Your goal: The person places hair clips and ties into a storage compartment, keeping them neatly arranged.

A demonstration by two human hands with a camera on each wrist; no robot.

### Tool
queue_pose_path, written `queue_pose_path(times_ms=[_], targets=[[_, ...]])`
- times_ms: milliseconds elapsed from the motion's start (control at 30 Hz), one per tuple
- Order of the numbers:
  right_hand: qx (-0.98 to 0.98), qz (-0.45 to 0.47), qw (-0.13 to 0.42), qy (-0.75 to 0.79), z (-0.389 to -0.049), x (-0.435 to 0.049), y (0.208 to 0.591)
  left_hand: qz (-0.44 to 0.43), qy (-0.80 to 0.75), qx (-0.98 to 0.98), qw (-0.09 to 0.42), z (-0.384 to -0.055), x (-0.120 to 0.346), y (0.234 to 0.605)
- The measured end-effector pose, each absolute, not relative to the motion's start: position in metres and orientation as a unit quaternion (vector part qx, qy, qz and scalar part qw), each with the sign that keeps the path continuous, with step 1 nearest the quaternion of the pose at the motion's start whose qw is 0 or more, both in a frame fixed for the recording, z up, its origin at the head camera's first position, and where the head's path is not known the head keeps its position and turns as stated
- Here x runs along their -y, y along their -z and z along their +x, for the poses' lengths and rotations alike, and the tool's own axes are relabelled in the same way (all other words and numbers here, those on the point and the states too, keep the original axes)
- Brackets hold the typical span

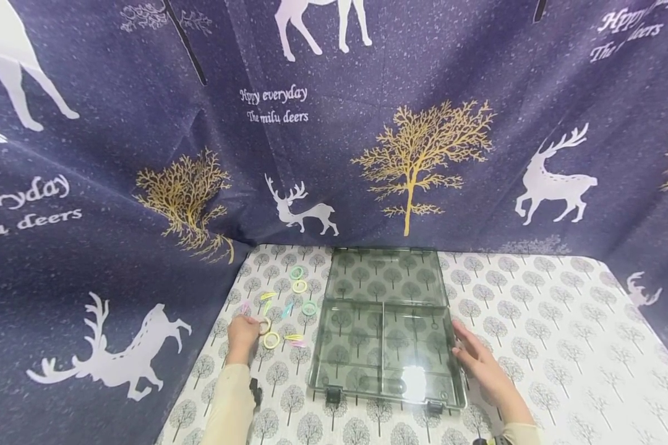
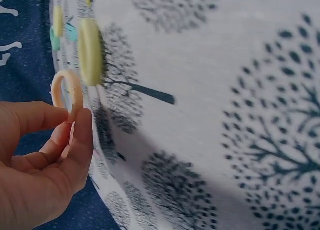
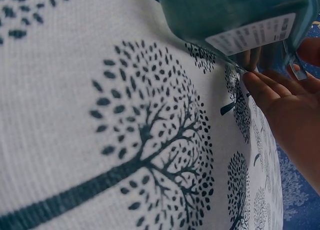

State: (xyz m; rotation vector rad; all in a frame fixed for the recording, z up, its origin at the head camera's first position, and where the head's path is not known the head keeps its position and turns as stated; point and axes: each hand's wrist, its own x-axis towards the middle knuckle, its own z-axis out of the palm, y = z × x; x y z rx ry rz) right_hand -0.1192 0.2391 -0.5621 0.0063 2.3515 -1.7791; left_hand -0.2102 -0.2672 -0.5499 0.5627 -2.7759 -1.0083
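My left hand (image 1: pixel 242 334) pinches a peach-coloured hair tie (image 2: pixel 68 93) between thumb and fingertips, holding it upright in the left wrist view. Just beyond it lies a thick yellow hair tie (image 1: pixel 271 340). On the right, a see-through green storage box (image 1: pixel 347 334) lies with its lid (image 1: pixel 386 275) folded back, and a divider splits its inside. My right hand (image 1: pixel 479 358) rests against the box's right wall, fingers fairly straight along its bottom edge and thumb up by the rim. A white label (image 3: pixel 255 34) shows on the box there.
More hair ties, green (image 1: pixel 309 308) and yellow (image 1: pixel 299 286), lie left of the box. Among them are small hair clips in yellow (image 1: pixel 268 296), blue (image 1: pixel 287 309) and pink (image 1: pixel 245 307). A tree-print cloth (image 1: pixel 534 346) covers the table, with a dark deer-print curtain (image 1: pixel 334 161) behind.
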Motion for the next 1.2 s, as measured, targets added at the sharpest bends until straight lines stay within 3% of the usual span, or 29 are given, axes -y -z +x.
queue_pose_path(times_ms=[167,467,667,1200], targets=[[-0.793,-0.006,0.090,0.602,-0.119,-0.239,0.562,0.184,0.362,0.909,0.091,-0.213,0.260,0.540],[-0.800,-0.002,0.097,0.593,-0.121,-0.240,0.563,0.191,0.525,0.825,0.082,-0.222,0.238,0.521],[-0.794,-0.003,0.100,0.600,-0.120,-0.241,0.563,0.182,0.632,0.752,0.050,-0.229,0.222,0.513],[-0.791,-0.005,0.099,0.604,-0.119,-0.241,0.560,0.144,0.704,0.695,-0.026,-0.250,0.168,0.501]])
